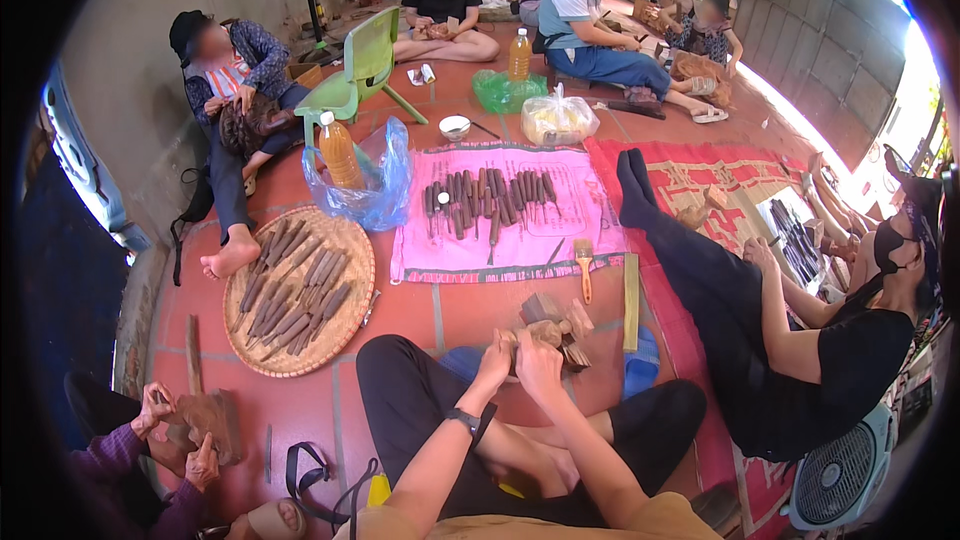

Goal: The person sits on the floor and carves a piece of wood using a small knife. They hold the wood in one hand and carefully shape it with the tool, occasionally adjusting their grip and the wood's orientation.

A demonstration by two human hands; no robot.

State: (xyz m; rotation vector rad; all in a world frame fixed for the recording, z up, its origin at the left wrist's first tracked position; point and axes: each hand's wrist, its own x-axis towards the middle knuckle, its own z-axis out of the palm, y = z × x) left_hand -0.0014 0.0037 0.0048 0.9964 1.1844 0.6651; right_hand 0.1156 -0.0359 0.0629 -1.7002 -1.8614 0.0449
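I sit cross-legged, with my left hand (492, 361) and my right hand (539, 359) close together in front of me, fingers closed. Both are at the near side of a rough brown wood carving (545, 309). My left hand appears to grip its near left end. The fingers of my right hand curl down beside it; any small tool between them is hidden. Just beyond, a flat paintbrush (584, 275) with a wooden handle lies on the tiles. Further off, many dark-handled carving tools (490, 195) lie in rows on a pink cloth (425, 262).
A round woven tray (295, 371) of more carving tools lies at the left. A yellowish wooden strip (631, 302) is right of the brush. A co-worker's legs (690, 270) stretch in from the right; another's hands (200, 460) hold wood at lower left. A fan (843, 475) stands lower right.
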